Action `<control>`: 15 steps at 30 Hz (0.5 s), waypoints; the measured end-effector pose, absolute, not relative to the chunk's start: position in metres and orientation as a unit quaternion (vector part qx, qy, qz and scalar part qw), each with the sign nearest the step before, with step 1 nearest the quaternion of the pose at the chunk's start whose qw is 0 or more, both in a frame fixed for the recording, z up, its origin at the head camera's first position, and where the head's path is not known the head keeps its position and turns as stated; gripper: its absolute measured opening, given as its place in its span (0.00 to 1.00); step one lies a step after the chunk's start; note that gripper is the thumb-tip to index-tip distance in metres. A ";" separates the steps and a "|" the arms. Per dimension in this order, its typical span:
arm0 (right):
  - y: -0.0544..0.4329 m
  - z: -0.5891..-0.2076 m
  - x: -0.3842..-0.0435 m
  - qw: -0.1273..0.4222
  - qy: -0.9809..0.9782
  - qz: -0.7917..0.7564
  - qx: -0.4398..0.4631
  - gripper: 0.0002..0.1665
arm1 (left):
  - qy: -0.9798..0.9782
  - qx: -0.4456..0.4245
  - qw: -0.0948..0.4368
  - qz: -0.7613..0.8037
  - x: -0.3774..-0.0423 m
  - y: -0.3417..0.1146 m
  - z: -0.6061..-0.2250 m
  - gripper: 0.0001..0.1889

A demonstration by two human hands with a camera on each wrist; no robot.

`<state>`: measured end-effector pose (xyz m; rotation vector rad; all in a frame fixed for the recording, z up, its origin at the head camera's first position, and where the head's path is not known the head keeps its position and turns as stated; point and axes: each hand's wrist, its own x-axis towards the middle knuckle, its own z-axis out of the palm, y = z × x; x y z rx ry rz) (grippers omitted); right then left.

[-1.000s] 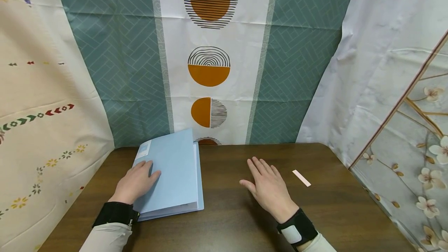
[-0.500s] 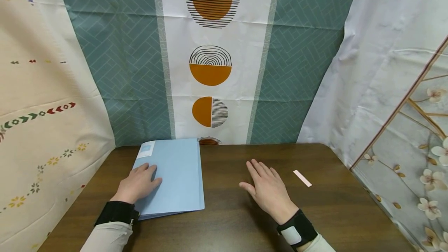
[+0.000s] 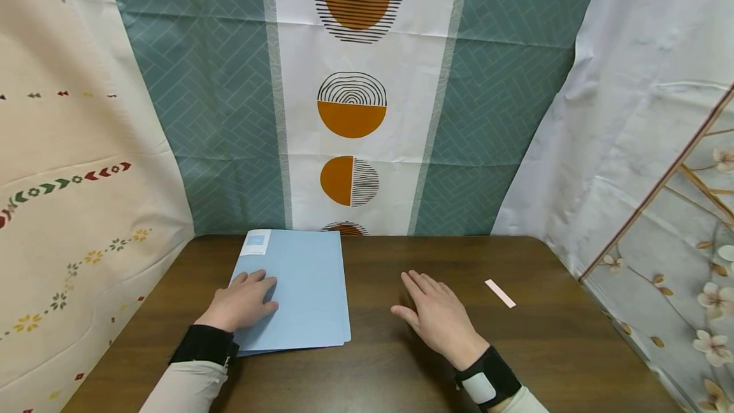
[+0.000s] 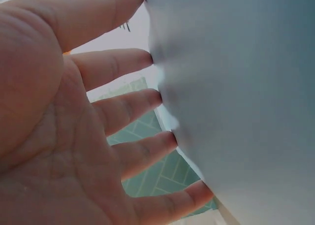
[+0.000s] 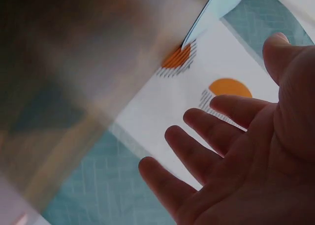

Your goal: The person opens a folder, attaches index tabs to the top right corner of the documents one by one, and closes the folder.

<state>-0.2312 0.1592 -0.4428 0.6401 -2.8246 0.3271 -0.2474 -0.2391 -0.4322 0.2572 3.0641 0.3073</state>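
A light blue folder [image 3: 304, 292] lies closed on the left part of the table, a white label [image 3: 255, 242] at its upper left corner. On its left side rests my left hand [image 3: 243, 301], fingers spread. In the left wrist view the fingertips [image 4: 153, 94] of that hand touch the cover [image 4: 236, 102]. My right hand [image 3: 434, 317] is held over the table right of the folder, palm down, its fingers extended with nothing in them. The right wrist view shows this palm [image 5: 236, 180] above the tabletop, the folder's edge [image 5: 199, 20] beyond.
A small pale pink strip [image 3: 500, 293] lies on the brown wooden table [image 3: 390, 368], to the right of my right hand. Patterned cloths hang behind and on both sides: a teal and white one [image 3: 367, 69] at the back, a cream one [image 3: 69, 145] left, a floral one [image 3: 642, 164] right.
The folder's cover, slightly raised one second ago, has come down flat under my left hand. The right hand stays nearly still. The whole view has shifted a little.
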 end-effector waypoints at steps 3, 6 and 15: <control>0.157 -0.446 -0.233 0.094 -0.958 0.144 0.230 0.43 | 0.991 0.090 0.024 0.098 -0.247 -0.233 -0.434 0.28; 0.156 -0.451 -0.235 0.079 -0.953 0.170 0.236 0.42 | 0.990 0.097 0.019 0.097 -0.247 -0.228 -0.435 0.28; 0.150 -0.458 -0.235 0.045 -0.944 0.182 0.271 0.42 | 0.988 0.116 0.014 0.104 -0.244 -0.210 -0.436 0.29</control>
